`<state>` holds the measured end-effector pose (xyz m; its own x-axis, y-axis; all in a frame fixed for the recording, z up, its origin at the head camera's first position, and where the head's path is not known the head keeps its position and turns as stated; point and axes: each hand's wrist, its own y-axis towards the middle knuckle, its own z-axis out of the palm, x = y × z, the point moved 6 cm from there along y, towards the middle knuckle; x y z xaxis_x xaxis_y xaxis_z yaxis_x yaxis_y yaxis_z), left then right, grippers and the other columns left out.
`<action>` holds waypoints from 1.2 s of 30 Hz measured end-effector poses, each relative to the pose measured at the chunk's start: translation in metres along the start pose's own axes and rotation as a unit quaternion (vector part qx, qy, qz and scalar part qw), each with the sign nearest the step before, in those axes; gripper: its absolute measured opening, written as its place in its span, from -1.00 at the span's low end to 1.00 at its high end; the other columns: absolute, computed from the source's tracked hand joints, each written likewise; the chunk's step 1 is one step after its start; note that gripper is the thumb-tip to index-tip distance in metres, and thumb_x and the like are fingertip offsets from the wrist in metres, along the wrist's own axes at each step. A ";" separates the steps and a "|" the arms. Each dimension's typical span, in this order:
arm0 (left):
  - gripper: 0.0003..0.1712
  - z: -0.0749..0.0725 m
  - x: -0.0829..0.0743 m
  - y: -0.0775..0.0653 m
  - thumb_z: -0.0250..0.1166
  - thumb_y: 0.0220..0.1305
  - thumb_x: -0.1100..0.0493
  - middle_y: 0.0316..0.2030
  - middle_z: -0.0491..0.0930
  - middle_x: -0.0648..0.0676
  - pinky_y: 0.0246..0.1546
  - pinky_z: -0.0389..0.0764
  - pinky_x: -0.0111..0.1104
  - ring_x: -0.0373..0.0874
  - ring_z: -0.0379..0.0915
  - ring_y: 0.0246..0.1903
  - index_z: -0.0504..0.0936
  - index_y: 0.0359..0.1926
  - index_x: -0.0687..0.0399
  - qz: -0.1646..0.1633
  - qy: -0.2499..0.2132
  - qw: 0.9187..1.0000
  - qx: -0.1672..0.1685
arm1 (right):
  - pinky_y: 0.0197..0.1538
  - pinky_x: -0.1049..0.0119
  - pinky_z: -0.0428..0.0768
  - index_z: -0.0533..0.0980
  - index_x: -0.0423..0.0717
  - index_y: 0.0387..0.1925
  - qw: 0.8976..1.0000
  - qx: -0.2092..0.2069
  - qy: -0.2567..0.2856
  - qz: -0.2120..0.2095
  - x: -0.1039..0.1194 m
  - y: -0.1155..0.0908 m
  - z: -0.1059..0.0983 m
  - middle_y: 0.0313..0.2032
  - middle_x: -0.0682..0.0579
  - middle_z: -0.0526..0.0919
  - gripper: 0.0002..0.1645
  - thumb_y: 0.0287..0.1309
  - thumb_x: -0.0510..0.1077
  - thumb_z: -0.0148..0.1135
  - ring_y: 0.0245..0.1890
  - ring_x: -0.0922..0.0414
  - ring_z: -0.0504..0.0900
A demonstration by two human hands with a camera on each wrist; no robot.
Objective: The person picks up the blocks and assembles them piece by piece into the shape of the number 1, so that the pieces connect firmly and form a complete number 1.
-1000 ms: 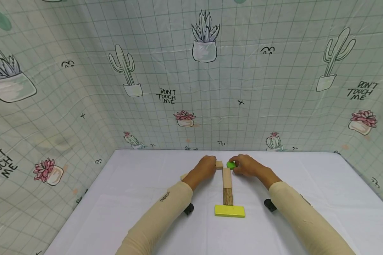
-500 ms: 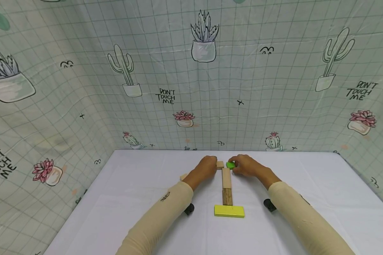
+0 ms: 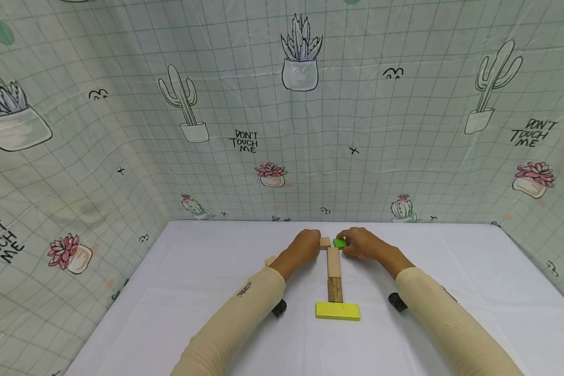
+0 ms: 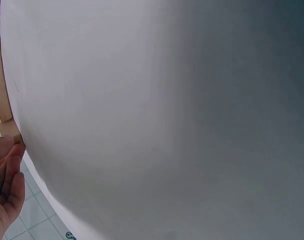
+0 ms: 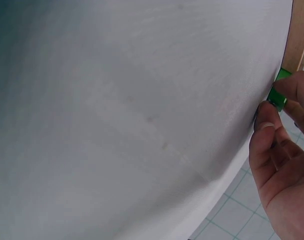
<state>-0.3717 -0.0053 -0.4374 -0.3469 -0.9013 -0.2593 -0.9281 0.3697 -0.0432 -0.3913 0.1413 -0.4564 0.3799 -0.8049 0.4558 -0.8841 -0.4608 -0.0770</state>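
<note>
On the white table (image 3: 192, 292) a pale wooden block (image 3: 333, 262), a darker wooden block (image 3: 335, 290) and a yellow block (image 3: 337, 311) form a line toward me. At its far end my left hand (image 3: 304, 244) pinches a small tan cube (image 3: 325, 242) and my right hand (image 3: 359, 243) pinches a small green block (image 3: 340, 243); the two pieces sit side by side. In the left wrist view my fingers (image 4: 6, 170) hold the tan cube (image 4: 7, 129). In the right wrist view my fingertips (image 5: 276, 112) grip the green block (image 5: 278, 95).
Another tan block (image 3: 270, 260) lies partly hidden behind my left forearm. A cactus-print cloth (image 3: 282, 104) hangs as a backdrop behind and beside the table. Black wrist mounts (image 3: 279, 308) sit under both sleeves.
</note>
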 end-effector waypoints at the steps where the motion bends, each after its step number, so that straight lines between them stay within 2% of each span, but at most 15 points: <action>1: -0.82 0.000 -0.001 0.000 0.23 0.42 0.27 -0.20 0.71 0.11 -0.19 0.62 -0.37 -0.17 0.60 -0.23 0.63 -0.04 0.25 0.000 -0.002 1.000 0.000 | -0.03 0.08 0.59 0.57 -0.21 0.14 1.000 -0.001 0.000 0.000 0.000 0.000 0.000 -0.17 -0.09 0.66 -0.51 0.14 -0.26 0.35 -0.22 0.08 0.54; 15: -0.77 0.002 -0.004 0.001 0.22 0.43 0.26 -0.12 0.71 0.12 -0.12 0.64 -0.37 -0.16 0.63 -0.13 0.62 0.03 0.26 0.001 -0.009 1.000 0.006 | -0.04 0.08 0.58 0.56 -0.21 0.16 1.000 0.007 0.011 0.014 -0.002 0.001 0.000 -0.16 -0.11 0.65 -0.49 0.14 -0.27 0.36 -0.22 0.07 0.53; 22: -0.76 0.004 -0.005 0.003 0.21 0.45 0.25 -0.09 0.71 0.13 -0.07 0.64 -0.36 -0.15 0.64 -0.09 0.62 0.05 0.27 0.005 -0.008 1.000 0.004 | -0.08 0.11 0.57 0.56 -0.22 0.15 1.000 0.008 0.010 0.005 -0.001 0.001 -0.001 -0.19 -0.09 0.65 -0.49 0.13 -0.26 0.37 -0.24 0.08 0.52; 36: -0.80 0.002 -0.007 0.001 0.17 0.45 0.30 -0.11 0.71 0.13 -0.10 0.64 -0.35 -0.19 0.61 -0.16 0.63 0.01 0.27 0.006 -0.024 1.000 -0.004 | -0.09 0.13 0.57 0.56 -0.25 0.15 1.000 0.006 0.010 -0.006 0.000 0.000 -0.001 -0.20 -0.09 0.65 -0.51 0.15 -0.27 0.36 -0.25 0.08 0.52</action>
<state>-0.3698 0.0017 -0.4377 -0.3513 -0.8848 -0.3062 -0.9250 0.3785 -0.0324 -0.3916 0.1411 -0.4555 0.3839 -0.7920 0.4748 -0.8768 -0.4739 -0.0816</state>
